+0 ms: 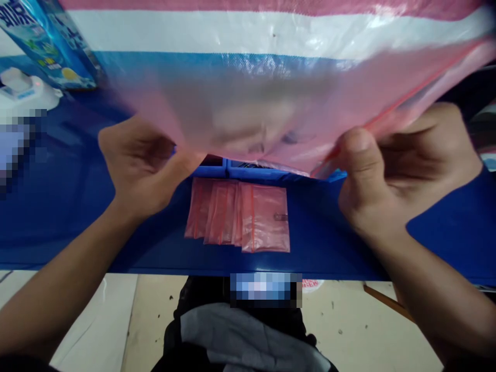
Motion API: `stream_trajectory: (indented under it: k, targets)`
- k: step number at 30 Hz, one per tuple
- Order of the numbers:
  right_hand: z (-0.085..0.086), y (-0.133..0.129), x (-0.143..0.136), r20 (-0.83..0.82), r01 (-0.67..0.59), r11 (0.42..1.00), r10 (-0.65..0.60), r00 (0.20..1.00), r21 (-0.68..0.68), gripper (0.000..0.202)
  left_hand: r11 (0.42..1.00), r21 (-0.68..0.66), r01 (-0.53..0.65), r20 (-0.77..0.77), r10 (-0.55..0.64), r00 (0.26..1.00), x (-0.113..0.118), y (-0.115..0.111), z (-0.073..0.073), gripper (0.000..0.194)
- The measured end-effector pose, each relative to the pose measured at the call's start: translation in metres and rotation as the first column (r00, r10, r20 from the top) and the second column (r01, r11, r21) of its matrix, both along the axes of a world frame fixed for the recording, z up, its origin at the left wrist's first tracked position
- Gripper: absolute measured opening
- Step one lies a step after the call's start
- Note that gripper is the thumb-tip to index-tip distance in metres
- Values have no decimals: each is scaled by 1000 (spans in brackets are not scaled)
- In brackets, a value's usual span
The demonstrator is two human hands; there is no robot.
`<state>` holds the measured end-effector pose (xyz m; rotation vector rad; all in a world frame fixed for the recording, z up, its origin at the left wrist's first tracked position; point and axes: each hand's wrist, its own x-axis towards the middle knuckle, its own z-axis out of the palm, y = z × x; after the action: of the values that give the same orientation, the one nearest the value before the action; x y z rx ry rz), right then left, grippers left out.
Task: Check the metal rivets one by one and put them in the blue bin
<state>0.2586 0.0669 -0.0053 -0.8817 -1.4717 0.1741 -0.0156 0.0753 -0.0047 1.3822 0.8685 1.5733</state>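
Blue table holds small pink bags. Left hand and right hand pinch a big bag by its near edge. It looks light, floppy and slippery.

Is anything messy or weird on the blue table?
Nothing looks broken or spilled. The small pink bags on the blue table lie in a loose, overlapping fan, not a neat stack. Both the left hand and right hand hold up a big pink bag, which blocks the view behind.

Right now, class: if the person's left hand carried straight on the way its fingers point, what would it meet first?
The left hand points up and rightward, already gripping the pink plastic bag. Further on, it would probably meet the blue bins behind, though depth is unclear.
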Motion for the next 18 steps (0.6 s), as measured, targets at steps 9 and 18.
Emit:
stream_trajectory:
  k: [9, 18]
  targets:
    - [-6, 12, -3, -15, -251, 966, 252, 968, 64, 9, 937, -130, 323, 114, -309, 944, -3, 8, 13, 32]
    - [-6, 2, -2, -204, -371, 920, 341, 918, -127, 5, 901, -193, 388, 33, -389, 921, 2, 5, 4, 30]
